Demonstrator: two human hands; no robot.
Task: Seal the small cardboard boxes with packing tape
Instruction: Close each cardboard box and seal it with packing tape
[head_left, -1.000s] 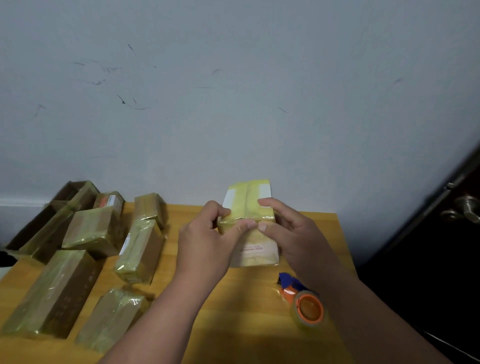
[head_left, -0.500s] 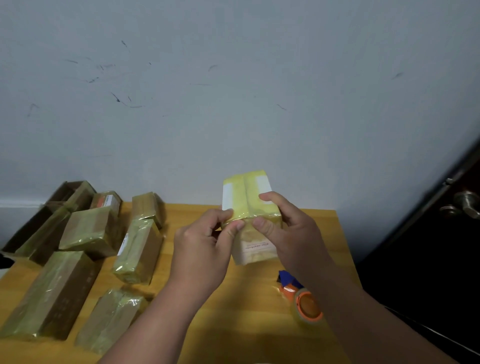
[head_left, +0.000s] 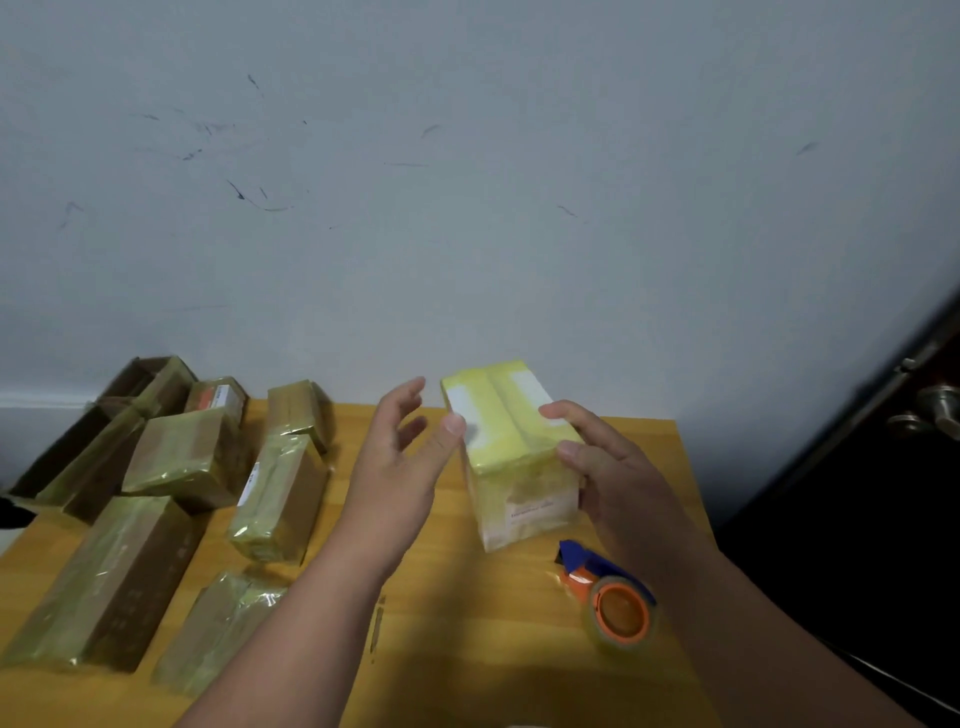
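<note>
A small white box (head_left: 519, 467), wrapped in yellowish tape over its top, stands upright near the back of the wooden table (head_left: 467, 623). My right hand (head_left: 608, 467) grips its right side, fingers over the top edge and thumb at the front. My left hand (head_left: 400, 457) is just left of the box with its fingers spread; only the thumb tip is at the box's top left corner. A tape dispenser (head_left: 613, 603) with an orange core and blue handle lies on the table in front of the box, under my right wrist.
Several taped brown boxes (head_left: 275, 493) lie across the left half of the table, some stacked at the back left (head_left: 176, 447). A grey wall rises behind. A dark door with a metal handle (head_left: 930, 410) is at the right.
My left hand has let go of the box and swung out to the left with its fingers spread. The box has come down a little, held by my right hand alone.
</note>
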